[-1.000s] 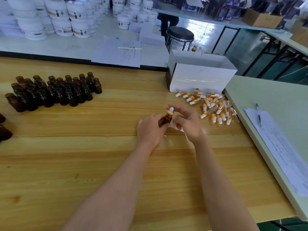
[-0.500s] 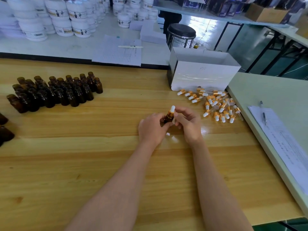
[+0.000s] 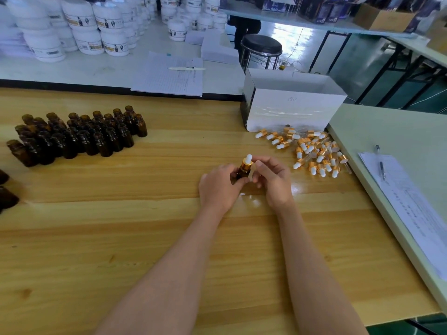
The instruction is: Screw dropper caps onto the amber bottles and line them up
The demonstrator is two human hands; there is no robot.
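**Head view: one bottle in hand, cap on its neck**

Both my forearms reach in from the bottom edge over the wooden table.

Left hand: fingers curled around the amber bottle, gripping its body. The bottle is held just above the table top, mid-table, tilted slightly right.

Right hand: fingers curled, thumb and index tip pinching the dropper cap at its gold collar. The cap sits on the bottle neck, white bulb pointing up. Can't tell how far it's threaded.

Far left edge: a couple of dark bottles, cut off by the frame.

Right of my hands, well apart: loose dropper caps in a scattered pile, lying on their sides, gold collars and white bulbs.

Left, further back: uncapped bottles, upright, packed in tight rows, touching each other.

Behind the cap pile: open white box, just beside it.

Right side: pale green table butted against the wooden one, with a printed sheet and a pen on it.

Far: white table with a paper stack, stacked white jars, and a black stool beyond.
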